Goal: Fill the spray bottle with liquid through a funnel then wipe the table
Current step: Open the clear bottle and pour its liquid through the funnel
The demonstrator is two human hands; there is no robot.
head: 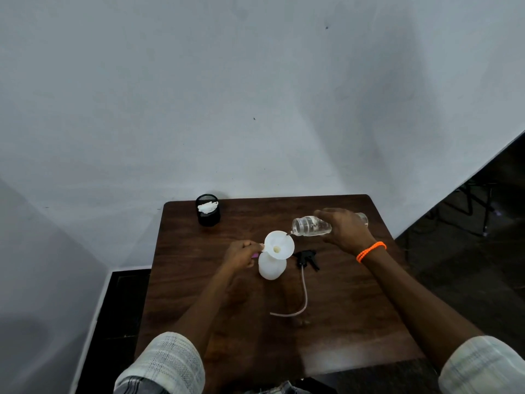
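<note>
Both hands grip: right [345, 233] tips clear ribbed bottle [311, 226]; left [241, 255] pinches white funnel [279, 245].

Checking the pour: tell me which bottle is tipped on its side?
The clear bottle held in the right hand, mouth over the funnel. The white spray bottle stands upright.

1 head-worn wide-angle view looks forward and down from above the near edge of the worktop [369, 322], close over the forearms. It faces a pale wall [255, 95], which fills the upper half.
</note>
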